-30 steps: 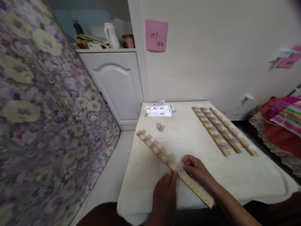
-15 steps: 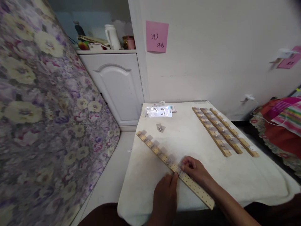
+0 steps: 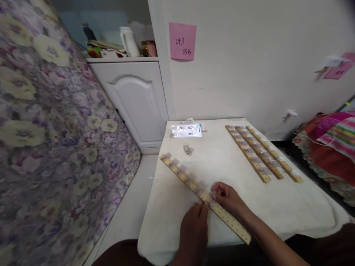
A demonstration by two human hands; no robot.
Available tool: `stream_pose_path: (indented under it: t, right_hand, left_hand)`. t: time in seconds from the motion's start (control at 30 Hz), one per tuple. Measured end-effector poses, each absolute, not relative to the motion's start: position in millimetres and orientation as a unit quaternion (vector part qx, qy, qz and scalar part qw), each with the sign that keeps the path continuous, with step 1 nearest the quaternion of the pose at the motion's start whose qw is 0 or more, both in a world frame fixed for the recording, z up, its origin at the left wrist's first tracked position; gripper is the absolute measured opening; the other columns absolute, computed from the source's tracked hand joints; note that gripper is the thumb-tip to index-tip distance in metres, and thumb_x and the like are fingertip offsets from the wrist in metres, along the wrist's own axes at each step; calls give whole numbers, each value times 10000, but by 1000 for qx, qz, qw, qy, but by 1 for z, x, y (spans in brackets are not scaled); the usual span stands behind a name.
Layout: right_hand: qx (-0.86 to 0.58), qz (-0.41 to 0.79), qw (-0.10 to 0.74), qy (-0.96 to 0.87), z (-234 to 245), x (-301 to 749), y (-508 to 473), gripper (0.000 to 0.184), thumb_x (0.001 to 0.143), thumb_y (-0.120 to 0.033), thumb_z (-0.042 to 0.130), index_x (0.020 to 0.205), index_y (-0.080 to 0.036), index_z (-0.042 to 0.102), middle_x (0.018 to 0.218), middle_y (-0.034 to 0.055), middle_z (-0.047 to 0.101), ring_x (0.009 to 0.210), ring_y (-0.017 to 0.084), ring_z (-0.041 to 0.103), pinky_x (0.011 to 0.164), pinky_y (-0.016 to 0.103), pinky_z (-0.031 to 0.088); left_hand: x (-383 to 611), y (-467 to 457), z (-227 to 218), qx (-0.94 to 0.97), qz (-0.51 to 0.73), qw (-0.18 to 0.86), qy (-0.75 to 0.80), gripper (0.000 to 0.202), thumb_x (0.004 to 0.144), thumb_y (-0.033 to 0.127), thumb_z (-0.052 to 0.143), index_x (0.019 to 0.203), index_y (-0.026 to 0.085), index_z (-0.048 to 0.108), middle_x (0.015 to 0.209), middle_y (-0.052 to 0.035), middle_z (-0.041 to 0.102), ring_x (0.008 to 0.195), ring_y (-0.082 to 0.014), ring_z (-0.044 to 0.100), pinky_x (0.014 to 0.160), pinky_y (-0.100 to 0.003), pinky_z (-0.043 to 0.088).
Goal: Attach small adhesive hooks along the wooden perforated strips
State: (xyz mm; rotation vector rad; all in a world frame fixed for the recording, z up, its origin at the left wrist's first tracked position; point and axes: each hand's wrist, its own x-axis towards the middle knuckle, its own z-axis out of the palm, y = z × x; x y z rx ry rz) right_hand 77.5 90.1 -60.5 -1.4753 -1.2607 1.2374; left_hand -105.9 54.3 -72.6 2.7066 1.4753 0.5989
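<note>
A long perforated wooden strip (image 3: 232,224) lies slantwise across the table, with small clear plastic pieces holding metal bits along its far part. My left hand (image 3: 195,223) is closed at the strip's near edge, its fingertips pressed on the wood about midway along. Across from it, my right hand (image 3: 226,196) pinches a small clear plastic piece (image 3: 212,199) at the strip, next to the left fingertips. The exact grip is too small to make out. Beyond the strip lies a small pile of clear pieces with shiny metal (image 3: 188,150).
Three similar strips (image 3: 259,152) lie side by side on the right of the white-covered table (image 3: 172,236). A clear blister package (image 3: 185,130) sits at the back left. A wall stands behind the table, and a floral curtain (image 3: 63,147) hangs on the left.
The whole view has shifted slightly. Both hands keep their places on the strip, with only a slight movement of the right fingers.
</note>
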Motion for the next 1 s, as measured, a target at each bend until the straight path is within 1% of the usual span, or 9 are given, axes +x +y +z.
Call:
stream_pose_path:
  t: [0.13,0.3,0.43,0.53,0.67,0.83,0.93,1.0]
  right_hand:
    - [-583,500,407,-494,-60,78,90,194,696,-234,614,880,-187,574,515,-98,406,439,66,348,434,198,268]
    - [-569,511,419,-490,-58,77,86,198,727,-314,620,878,-189,598,515,-97,404,393,53,345,399,197,259]
    - [-585,495,423,-484,-56,78,83,236,785,-373,551,923,-186,595,511,-96,411,357,54,373,374,193,260]
    - [-589,496,435,-467,-57,82,81,278,795,-399,536,969,-184,564,565,-90,453,357,56,422,364,187,290]
    - [-584,496,446,-463,-65,91,79,249,773,-390,568,899,-176,558,600,-78,494,380,54,454,375,184,329]
    - [-582,501,454,-452,-70,104,89,251,751,-387,575,879,-172,560,628,-59,548,374,53,442,371,192,330]
    - [-591,470,462,-465,-65,114,113,226,732,-371,561,832,-169,569,652,-39,579,398,58,447,392,201,343]
    - [-606,436,456,-484,-59,116,138,200,714,-354,546,786,-169,573,629,-34,581,414,68,449,412,210,358]
  left_hand:
    - [-106,55,-64,862,178,25,474,447,795,12,436,1185,211,529,888,-34,585,782,-173,570,665,-284,488]
    - [-110,54,-56,860,176,88,471,497,793,14,408,1234,221,504,919,-45,584,813,-176,575,704,-292,501]
    - [-113,54,-54,856,187,129,464,512,797,28,390,1264,213,488,946,-59,584,849,-181,578,740,-301,511]
    - [-114,55,-56,850,216,147,458,492,809,39,374,1258,199,493,988,-72,587,893,-181,581,784,-306,514]
    - [-115,56,-60,845,243,156,449,445,840,66,352,1239,187,507,1006,-81,593,916,-185,587,802,-320,519]
    - [-116,55,-61,837,260,162,454,449,825,60,362,1229,181,517,1030,-84,602,949,-191,588,824,-327,518]
    - [-117,55,-58,830,254,174,466,446,831,63,351,1220,187,529,1002,-78,611,915,-182,599,803,-307,520]
    - [-116,55,-57,825,252,181,472,448,832,63,348,1219,194,533,996,-75,615,911,-177,602,804,-293,516]
